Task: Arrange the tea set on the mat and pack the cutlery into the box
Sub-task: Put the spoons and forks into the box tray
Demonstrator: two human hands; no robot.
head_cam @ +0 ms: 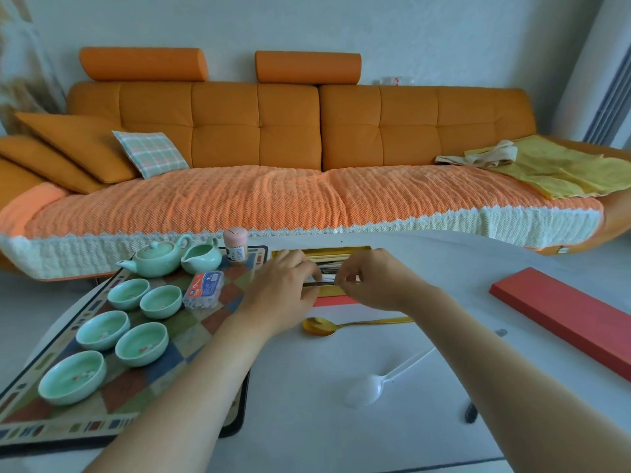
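Observation:
A checked mat [191, 322] lies at the left of the white table. On it stand a pale green teapot [155, 259], a matching pitcher [201, 259] and several green cups [128, 293]. A gold-lined box [341, 252] sits beyond my hands. My left hand [283, 295] and my right hand [372, 278] meet over the box, both pinching silver cutlery [329, 268] that lies in it. A gold spoon [321, 326] lies just in front of the box. Nearer me rests a white plastic spoon [365, 390].
A red box lid [563, 315] lies at the right of the table. A pink-capped jar [235, 247] and a packet of toothpicks [204, 293] are on the mat. An orange sofa [290, 148] with cushions stands behind the table. A dark small object [471, 413] sits beside my right forearm.

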